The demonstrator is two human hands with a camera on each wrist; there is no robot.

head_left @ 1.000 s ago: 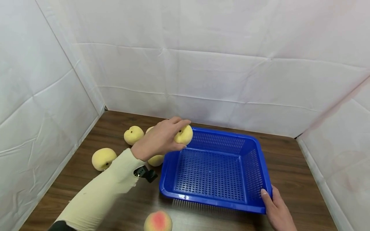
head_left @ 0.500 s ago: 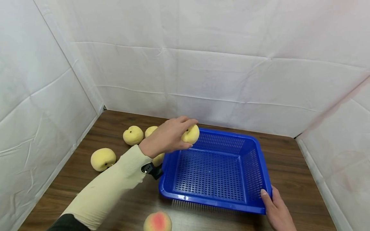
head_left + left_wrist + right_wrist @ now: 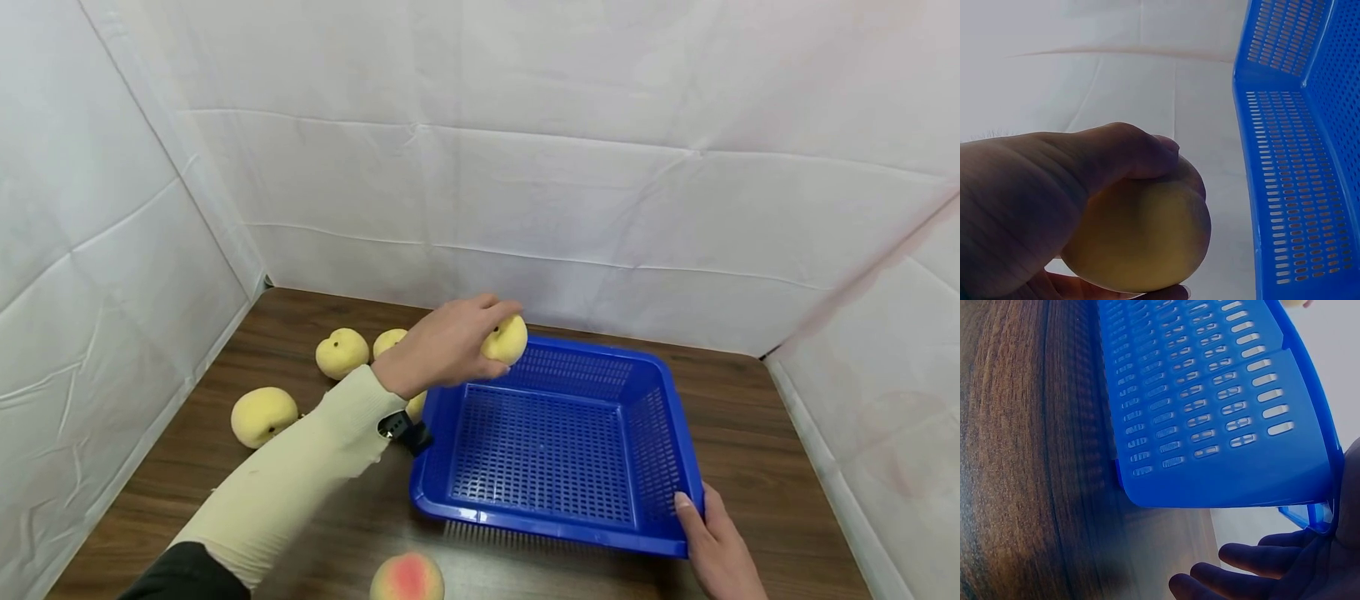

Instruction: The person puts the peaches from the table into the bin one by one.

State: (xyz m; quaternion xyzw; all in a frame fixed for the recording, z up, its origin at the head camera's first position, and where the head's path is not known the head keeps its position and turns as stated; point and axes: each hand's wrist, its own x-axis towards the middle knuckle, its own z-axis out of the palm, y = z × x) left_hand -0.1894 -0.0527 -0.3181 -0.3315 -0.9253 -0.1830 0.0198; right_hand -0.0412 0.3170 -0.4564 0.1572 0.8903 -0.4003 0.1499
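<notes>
Left hand (image 3: pixel 450 346) grips peach (image 3: pixel 508 342), fingers curled round it, above far-left corner of basket (image 3: pixel 555 525). Right hand (image 3: pixel 720 546) grips basket at near-right corner. Work looks early: five more outside, four peaches (image 3: pixel 264 417) left of basket, pink-topped peach (image 3: pixel 407 577) in front.

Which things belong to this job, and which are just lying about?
Part of the job:
Yellow peach, gripped by the left hand
Blue basket, held by the right hand

Lying about, though possibly belonging too:
Other yellow peaches on the table
Pink-blushed peach in front
</notes>
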